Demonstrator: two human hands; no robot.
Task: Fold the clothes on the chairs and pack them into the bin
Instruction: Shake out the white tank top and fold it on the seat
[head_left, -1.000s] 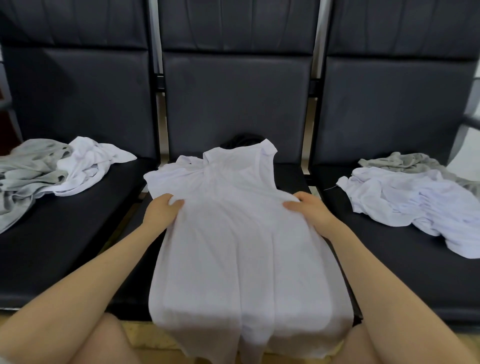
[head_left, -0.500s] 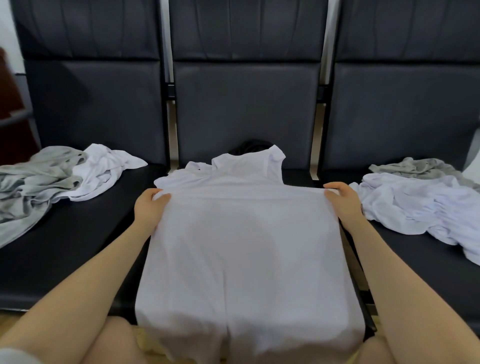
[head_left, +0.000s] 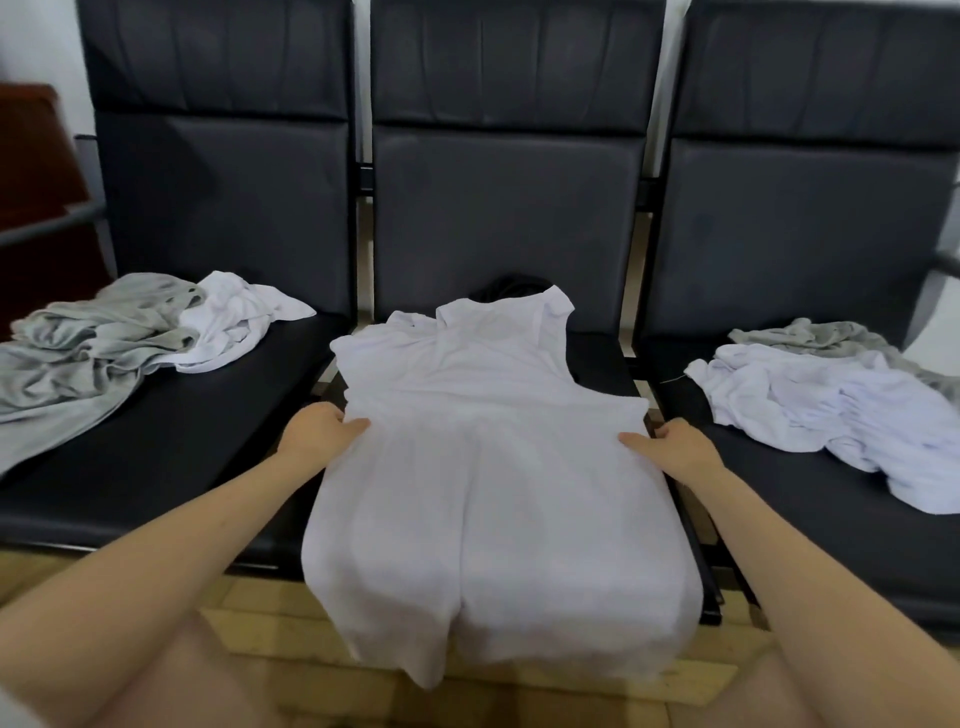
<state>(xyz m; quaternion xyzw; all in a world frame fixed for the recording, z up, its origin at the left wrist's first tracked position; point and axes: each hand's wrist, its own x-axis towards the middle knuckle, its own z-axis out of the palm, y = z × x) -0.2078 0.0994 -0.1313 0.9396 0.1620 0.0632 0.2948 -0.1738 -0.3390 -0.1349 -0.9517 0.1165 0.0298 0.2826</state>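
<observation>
Both hands held the thin white sleeveless cotton garment (head_left: 493, 467) at its side edges, about halfway along its length. The left hand (head_left: 317, 436) pinched the left edge, thumb on top and fingers curled under the cloth. The right hand (head_left: 675, 449) gripped the right edge in the same way, with the thumb lying on the fabric.

The garment lay spread flat on the seat of the middle black padded chair (head_left: 597, 358). Its neck end was at the far side, and its hem hung over the near edge of the seat.

I judged the cloth to be very light and soft, with no stiffness, so it would sag and wrinkle when lifted. Holding both side edges together seemed the best way to keep it flat for a fold.

It looked smooth in the middle, slightly transparent, and a little crumpled near the left shoulder. No bin was in view.
</observation>
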